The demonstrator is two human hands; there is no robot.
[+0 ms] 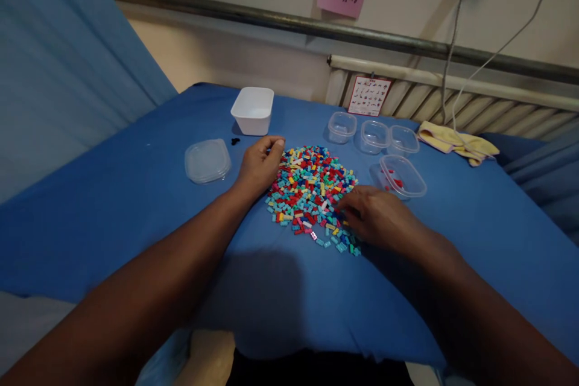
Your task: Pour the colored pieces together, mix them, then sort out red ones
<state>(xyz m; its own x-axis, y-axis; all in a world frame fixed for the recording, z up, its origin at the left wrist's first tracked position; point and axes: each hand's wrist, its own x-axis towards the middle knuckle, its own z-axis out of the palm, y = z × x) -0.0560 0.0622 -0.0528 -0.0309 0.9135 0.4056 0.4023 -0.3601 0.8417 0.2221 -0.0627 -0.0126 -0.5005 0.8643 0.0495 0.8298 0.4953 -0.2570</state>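
Observation:
A heap of small toy building bricks (307, 184) in red, light blue, yellow, white, green and other colours lies spread on the blue cloth. My left hand (263, 161) rests at the heap's upper left edge, fingers curled in and thumb against them; whatever it holds, if anything, is hidden. Over the right side of the heap, my right hand (373, 214) points its bent fingertips down among the bricks. Its fingers are drawn together, and I cannot make out what is between them. Just beyond it, a tilted clear plastic tub (414, 184) contains several red bricks.
Behind the heap stand three more clear tubs (342, 126) and a white container (253, 114). Clear lids (207, 161) lie at the left, near a small black item (235, 141). A yellow cloth (456, 142) is at the right, by a radiator (511, 99) with a hanging cable.

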